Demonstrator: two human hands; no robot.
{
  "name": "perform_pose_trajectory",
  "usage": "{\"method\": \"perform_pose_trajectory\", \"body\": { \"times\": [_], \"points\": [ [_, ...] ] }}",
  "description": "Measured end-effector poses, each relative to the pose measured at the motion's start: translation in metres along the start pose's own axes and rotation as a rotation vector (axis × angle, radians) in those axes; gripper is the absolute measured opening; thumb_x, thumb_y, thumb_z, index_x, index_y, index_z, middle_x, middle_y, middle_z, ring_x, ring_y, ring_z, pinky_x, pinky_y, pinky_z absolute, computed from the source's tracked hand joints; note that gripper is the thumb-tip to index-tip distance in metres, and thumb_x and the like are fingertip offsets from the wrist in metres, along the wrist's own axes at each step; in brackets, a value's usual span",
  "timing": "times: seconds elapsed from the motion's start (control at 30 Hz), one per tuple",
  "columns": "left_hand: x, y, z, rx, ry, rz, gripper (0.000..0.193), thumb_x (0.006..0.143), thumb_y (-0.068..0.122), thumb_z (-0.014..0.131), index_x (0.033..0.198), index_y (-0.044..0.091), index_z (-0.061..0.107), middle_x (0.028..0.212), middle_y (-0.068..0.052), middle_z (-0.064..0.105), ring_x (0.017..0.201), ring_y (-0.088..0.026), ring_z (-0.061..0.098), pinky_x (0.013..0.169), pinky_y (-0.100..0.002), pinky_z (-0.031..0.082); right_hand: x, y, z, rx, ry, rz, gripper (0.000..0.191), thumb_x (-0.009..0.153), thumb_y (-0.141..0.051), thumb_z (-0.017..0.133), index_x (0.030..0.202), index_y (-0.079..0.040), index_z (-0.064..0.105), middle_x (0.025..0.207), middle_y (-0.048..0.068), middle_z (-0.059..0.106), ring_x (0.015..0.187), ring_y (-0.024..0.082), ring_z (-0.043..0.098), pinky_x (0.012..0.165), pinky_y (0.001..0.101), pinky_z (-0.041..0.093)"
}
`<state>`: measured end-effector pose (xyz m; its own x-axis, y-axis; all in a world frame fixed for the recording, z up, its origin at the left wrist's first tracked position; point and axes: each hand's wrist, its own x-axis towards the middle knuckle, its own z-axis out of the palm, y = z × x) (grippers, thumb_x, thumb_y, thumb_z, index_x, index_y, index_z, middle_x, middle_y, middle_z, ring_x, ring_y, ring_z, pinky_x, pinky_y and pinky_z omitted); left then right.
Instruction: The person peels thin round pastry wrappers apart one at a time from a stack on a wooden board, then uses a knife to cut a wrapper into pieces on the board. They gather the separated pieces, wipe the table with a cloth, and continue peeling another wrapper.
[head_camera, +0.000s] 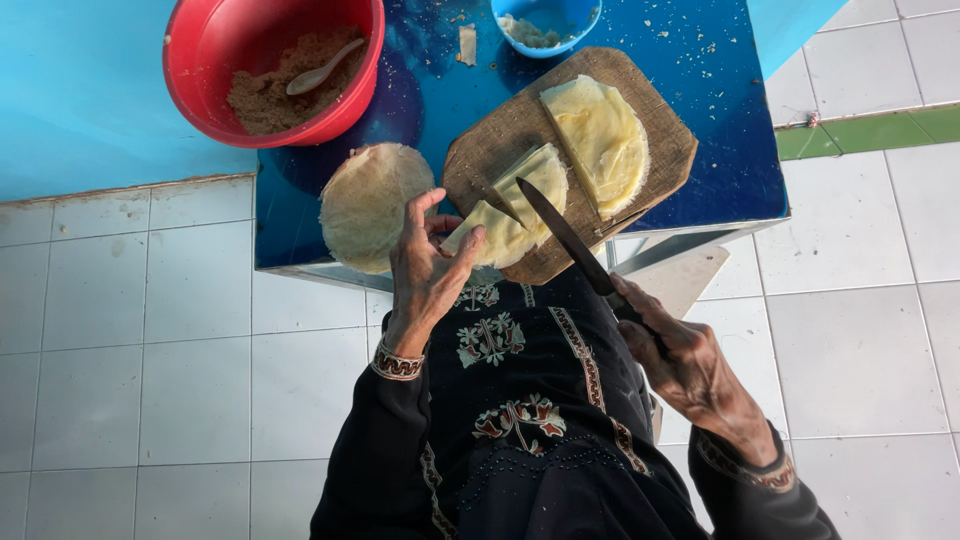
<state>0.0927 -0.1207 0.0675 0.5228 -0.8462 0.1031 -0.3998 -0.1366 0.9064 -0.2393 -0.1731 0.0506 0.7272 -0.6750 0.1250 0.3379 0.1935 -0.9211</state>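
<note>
Knife in the right hand, handle wrapped fully in the closed grip, its dark blade reaching far and left over the wooden board with the tip at the cut pastry sheets. These pale yellow wedges lie at the near edge of the board, partly overhanging it. The left hand pinches the nearest wedge between thumb and fingertips, a narrow grip closed on its corner. The sheets look thin, soft and floppy, light and likely easy to tear, so a hold at a corner or edge with support underneath would suit them better than a pull. A folded half-round sheet lies farther right on the board. Just left of the board, a round stack of sheets sits at the near edge of the blue table. A red bowl of brown crumbly filling with a spoon stands far left, a small blue bowl beyond the board.
</note>
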Motion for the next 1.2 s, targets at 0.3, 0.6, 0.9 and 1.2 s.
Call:
{"method": "perform_pose_trajectory", "body": {
  "times": [0.3, 0.6, 0.9, 1.2],
  "points": [
    [-0.012, 0.012, -0.013, -0.530, -0.113, -0.215, 0.065, 0.088, 0.025, 0.081, 0.139, 0.002, 0.048, 0.105, -0.014, 0.074, 0.086, -0.016, 0.068, 0.063, -0.025, 0.055, 0.001, -0.025, 0.018, -0.627, 0.231, 0.277, 0.054, 0.099, -0.020, 0.055, 0.149, -0.001, 0.052, 0.073, 0.009, 0.066, 0.050, 0.008, 0.052, 0.046, 0.0256, 0.044],
    [0.034, 0.029, 0.063, -0.738, 0.020, -0.208, 0.057, 0.088, 0.026, 0.080, 0.126, 0.001, 0.046, 0.113, -0.017, 0.070, 0.094, -0.022, 0.074, 0.065, -0.029, 0.064, -0.011, -0.013, 0.002, -0.517, 0.355, 0.207, 0.055, 0.101, -0.021, 0.052, 0.153, -0.004, 0.047, 0.063, 0.004, 0.061, 0.042, 0.006, 0.050, 0.037, 0.0239, 0.040],
    [0.013, 0.044, 0.049, -0.384, -0.067, -0.103, 0.057, 0.092, 0.021, 0.075, 0.129, 0.002, 0.036, 0.100, -0.019, 0.070, 0.077, -0.023, 0.076, 0.061, -0.031, 0.066, -0.014, -0.003, 0.000, -0.456, 0.383, 0.254, 0.054, 0.101, -0.021, 0.054, 0.152, -0.005, 0.049, 0.065, 0.004, 0.061, 0.045, 0.006, 0.050, 0.039, 0.0241, 0.041],
    [0.011, 0.045, 0.046, -0.398, -0.039, -0.091, 0.052, 0.098, 0.019, 0.071, 0.134, 0.002, 0.036, 0.089, -0.018, 0.073, 0.067, -0.020, 0.074, 0.055, -0.030, 0.063, -0.021, 0.001, -0.003, -0.462, 0.375, 0.234, 0.055, 0.100, -0.021, 0.055, 0.151, -0.003, 0.048, 0.066, 0.004, 0.063, 0.045, 0.006, 0.051, 0.039, 0.0240, 0.042]
  ]
}}
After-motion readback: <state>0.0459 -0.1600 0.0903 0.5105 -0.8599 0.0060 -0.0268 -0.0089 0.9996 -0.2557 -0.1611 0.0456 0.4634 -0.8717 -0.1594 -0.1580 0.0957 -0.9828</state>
